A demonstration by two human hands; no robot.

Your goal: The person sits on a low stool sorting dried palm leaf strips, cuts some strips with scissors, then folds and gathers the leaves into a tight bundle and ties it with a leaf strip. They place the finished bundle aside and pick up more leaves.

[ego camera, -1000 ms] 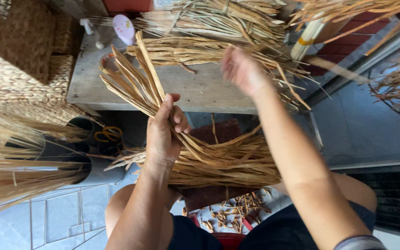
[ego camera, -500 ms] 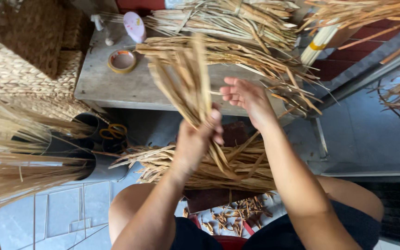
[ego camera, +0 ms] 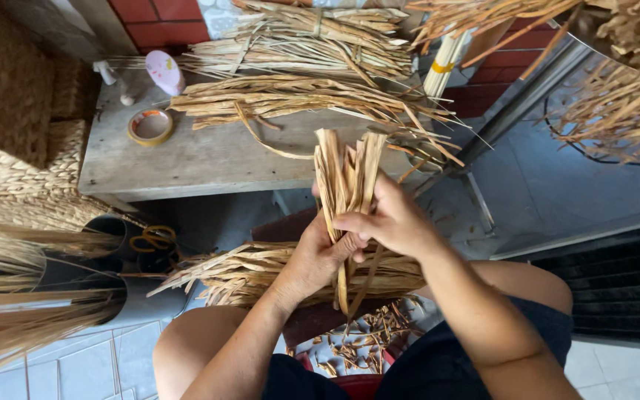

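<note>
My left hand (ego camera: 316,261) and my right hand (ego camera: 388,219) both grip one upright bundle of dried straw strips (ego camera: 347,172). The strip tops fan out above my fingers and the lower ends hang below my hands. Across my lap lies a larger sheaf of the same dried straw (ego camera: 242,272). Short straw offcuts (ego camera: 357,342) are scattered on the patterned surface between my knees.
A worn wooden bench (ego camera: 209,159) in front of me carries a roll of tape (ego camera: 150,126), a pale pink object (ego camera: 163,72) and more straw bundles (ego camera: 301,92). Woven mats (ego camera: 16,170) are stacked at left. Dark tubs (ego camera: 116,237) hold straw and orange-handled scissors (ego camera: 153,238).
The bundle has swung from a leftward tilt to upright. My right hand came down from the bench and closed on it beside my left hand.
</note>
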